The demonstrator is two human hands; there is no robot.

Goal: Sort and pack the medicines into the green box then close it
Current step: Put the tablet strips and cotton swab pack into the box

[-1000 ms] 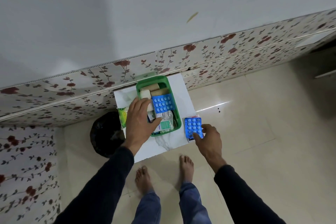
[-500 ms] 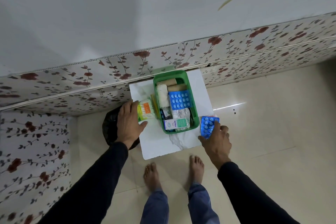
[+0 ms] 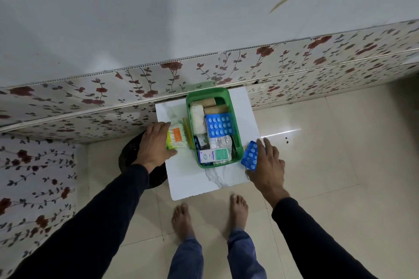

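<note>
The green box stands open on a small white table, filled with a blue blister pack, a white gauze roll, brown rolls, a clear bag and a small white-and-green carton. My left hand grips a pack of cotton buds with an orange label, just left of the box. My right hand holds a second blue blister pack tilted on edge at the box's right front corner.
A black bag sits on the floor left of the table, partly under my left arm. A flowered wall panel runs behind the table. My bare feet stand on beige tiles just in front of it.
My left hand left the box and took hold of the cotton bud pack beside it. My right hand lifted the blue blister pack off the table and tilted it on edge.
</note>
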